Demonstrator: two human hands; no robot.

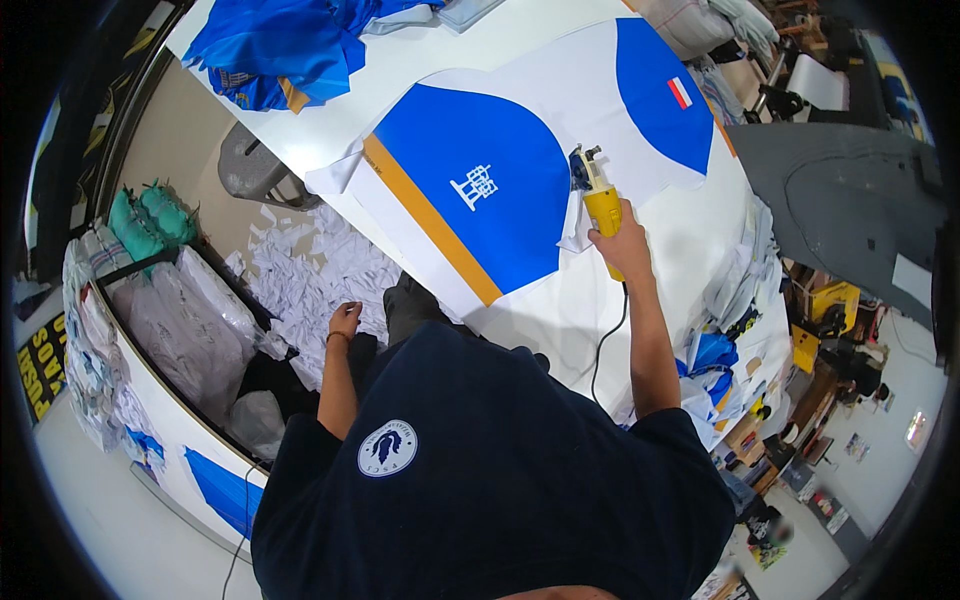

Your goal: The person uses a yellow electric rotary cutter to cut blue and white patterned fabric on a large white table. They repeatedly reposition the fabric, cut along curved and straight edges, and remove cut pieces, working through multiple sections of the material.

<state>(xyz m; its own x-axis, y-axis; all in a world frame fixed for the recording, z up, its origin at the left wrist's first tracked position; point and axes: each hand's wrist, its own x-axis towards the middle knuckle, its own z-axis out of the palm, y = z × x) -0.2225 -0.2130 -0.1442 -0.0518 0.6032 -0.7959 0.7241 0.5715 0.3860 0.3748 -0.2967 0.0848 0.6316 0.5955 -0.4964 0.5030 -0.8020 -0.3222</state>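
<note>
Right hand [626,246] grips yellow cutter [603,208]: likely rigid, weighty, best held mid-barrel. Left hand [345,319] hangs half-curled, seemingly empty. Blue panel [520,160] looks limp; pinch edges.

Navy short-sleeved shirt [500,470], round white emblem [388,448], dark trousers [410,306], thin dark wristband [338,335]

Two hands [625,245], one yellow cutter [603,210], two blue panels [520,160], two green bundles [168,212].

A cloth panel [510,220] lies on the bench [560,330], a cutter [603,208] at its right edge, a cloth heap [285,50] behind; leftward, scraps [300,265] lie on the floor [185,130] near a chair [255,165].
</note>
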